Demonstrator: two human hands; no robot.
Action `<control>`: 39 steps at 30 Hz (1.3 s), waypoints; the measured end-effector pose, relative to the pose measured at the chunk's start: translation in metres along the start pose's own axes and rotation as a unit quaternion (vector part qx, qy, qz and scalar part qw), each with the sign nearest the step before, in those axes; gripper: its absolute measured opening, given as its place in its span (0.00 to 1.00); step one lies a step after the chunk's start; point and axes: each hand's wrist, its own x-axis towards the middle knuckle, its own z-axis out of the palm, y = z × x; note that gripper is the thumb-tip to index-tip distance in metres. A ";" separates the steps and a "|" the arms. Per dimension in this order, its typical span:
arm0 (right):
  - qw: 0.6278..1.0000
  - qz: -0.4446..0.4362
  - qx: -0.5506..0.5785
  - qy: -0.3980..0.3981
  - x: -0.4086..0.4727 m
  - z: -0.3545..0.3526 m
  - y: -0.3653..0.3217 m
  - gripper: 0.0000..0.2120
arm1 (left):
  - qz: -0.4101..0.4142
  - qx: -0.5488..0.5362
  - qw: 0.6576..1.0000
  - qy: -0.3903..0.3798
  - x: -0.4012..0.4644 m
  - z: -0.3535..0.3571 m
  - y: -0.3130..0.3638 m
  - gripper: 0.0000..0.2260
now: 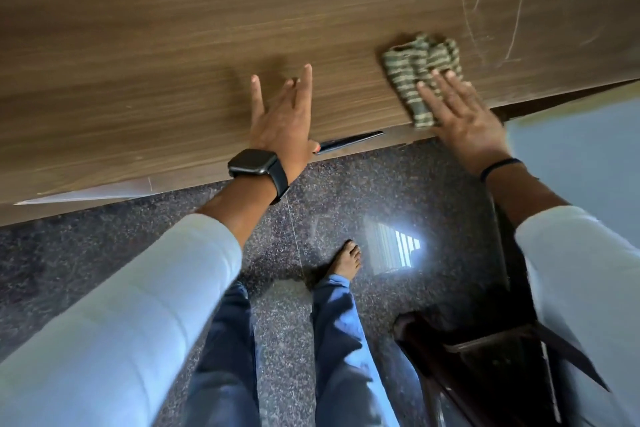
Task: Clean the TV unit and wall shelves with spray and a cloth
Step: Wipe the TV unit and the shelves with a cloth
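Striped cloth (420, 74) under right hand (464, 121)

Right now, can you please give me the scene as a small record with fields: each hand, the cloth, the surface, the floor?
surface: brown wood-grain panel, with pale streaks near its upper right
cloth: striped green and beige cloth, bunched, lying on the panel near its lower edge
right hand: right hand flat, fingers spread, pressing on the cloth
left hand: left hand open, fingers spread against the panel, holding nothing; dark watch on the wrist
floor: dark speckled stone floor; one bare foot visible
spray bottle: not in view
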 end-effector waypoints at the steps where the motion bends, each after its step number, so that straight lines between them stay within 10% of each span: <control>1: 1.000 0.016 0.004 -0.005 -0.003 -0.001 0.009 0.34 | -0.003 0.001 1.000 -0.002 0.003 0.001 0.004 0.49; 15: 0.994 -0.103 -0.015 0.040 0.025 0.003 -0.089 0.30 | -0.095 -0.023 0.995 -0.007 0.018 -0.006 0.032 0.52; 24: 0.985 -0.140 -0.086 0.057 0.003 0.014 0.054 0.55 | -0.054 -0.001 0.998 -0.032 0.044 0.002 0.077 0.52; 30: 1.000 0.017 0.015 -0.011 -0.034 0.011 0.142 0.41 | -0.062 0.044 0.995 -0.068 0.071 -0.007 0.097 0.54; 39: 0.990 -0.080 0.085 -0.075 0.025 -0.015 0.026 0.29 | -0.087 0.033 0.993 -0.073 0.074 -0.006 0.098 0.58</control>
